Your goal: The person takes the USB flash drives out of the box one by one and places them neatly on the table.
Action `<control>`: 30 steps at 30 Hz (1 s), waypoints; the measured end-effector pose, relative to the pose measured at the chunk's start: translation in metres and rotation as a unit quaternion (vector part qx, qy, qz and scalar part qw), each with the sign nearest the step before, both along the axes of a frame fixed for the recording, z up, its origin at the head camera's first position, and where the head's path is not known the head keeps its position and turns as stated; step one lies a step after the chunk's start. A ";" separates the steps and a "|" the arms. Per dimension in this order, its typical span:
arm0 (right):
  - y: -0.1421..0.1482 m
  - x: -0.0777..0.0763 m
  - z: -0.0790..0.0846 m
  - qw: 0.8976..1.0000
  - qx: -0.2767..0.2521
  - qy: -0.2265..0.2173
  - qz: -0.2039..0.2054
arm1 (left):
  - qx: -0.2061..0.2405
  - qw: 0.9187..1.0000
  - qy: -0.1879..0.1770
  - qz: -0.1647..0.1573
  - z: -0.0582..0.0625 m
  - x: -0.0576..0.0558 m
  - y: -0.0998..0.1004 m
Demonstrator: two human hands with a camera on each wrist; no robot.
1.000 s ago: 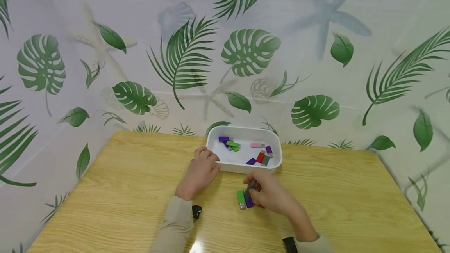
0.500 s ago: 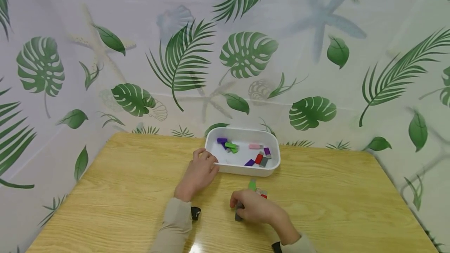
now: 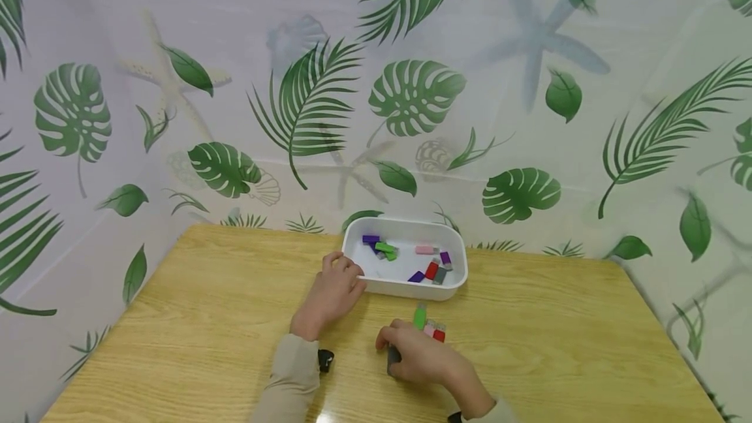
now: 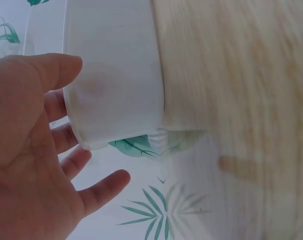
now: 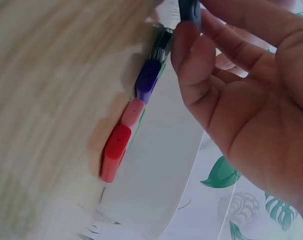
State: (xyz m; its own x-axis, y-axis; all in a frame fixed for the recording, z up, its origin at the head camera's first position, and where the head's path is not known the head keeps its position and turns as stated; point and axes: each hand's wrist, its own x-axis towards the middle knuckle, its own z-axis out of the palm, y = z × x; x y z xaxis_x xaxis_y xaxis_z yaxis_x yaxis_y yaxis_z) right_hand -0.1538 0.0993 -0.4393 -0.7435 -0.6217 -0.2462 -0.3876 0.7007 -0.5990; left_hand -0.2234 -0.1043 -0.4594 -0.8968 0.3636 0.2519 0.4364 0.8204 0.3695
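Observation:
My left hand [image 3: 331, 286] holds the near left corner of a white plastic tray [image 3: 405, 289], thumb at its front wall and some fingers behind the rim in the left wrist view. Low over the table in front of the tray, my right hand [image 3: 424, 354] pinches a dark grey USB flash drive [image 3: 393, 361] between thumb and fingers. Beside that hand lie green [image 3: 420, 317], pink [image 3: 429, 328] and red [image 3: 439, 334] flash drives. The right wrist view also shows a purple flash drive [image 5: 149, 75] in this row; in the head view the hand hides it.
Inside the tray, several flash drives lie loose: purple [image 3: 371, 239] and green [image 3: 385, 248] ones at left, pink [image 3: 424, 250], red [image 3: 431, 271] and grey [image 3: 440, 275] ones at right. Behind the wooden table [image 3: 529, 331] hangs a leaf-patterned cloth [image 3: 446, 12].
My right hand has moved toward me and left with the grey flash drive, from close in front of the tray. More of the green, pink and red drives shows now. My left hand stays at the tray.

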 end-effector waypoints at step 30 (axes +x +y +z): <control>0.000 0.001 0.001 0.998 0.035 0.053 0.003 | 0.003 1.000 -0.010 0.007 0.004 0.003 0.002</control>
State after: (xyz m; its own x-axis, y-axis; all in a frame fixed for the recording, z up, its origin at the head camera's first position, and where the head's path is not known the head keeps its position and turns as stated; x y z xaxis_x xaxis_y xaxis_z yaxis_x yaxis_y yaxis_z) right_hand -0.1532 0.0991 -0.4379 -0.7636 -0.6108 -0.2094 -0.4504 0.7362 -0.5052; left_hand -0.2205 -0.1025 -0.4554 -0.9065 0.3500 0.2363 0.4178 0.8242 0.3822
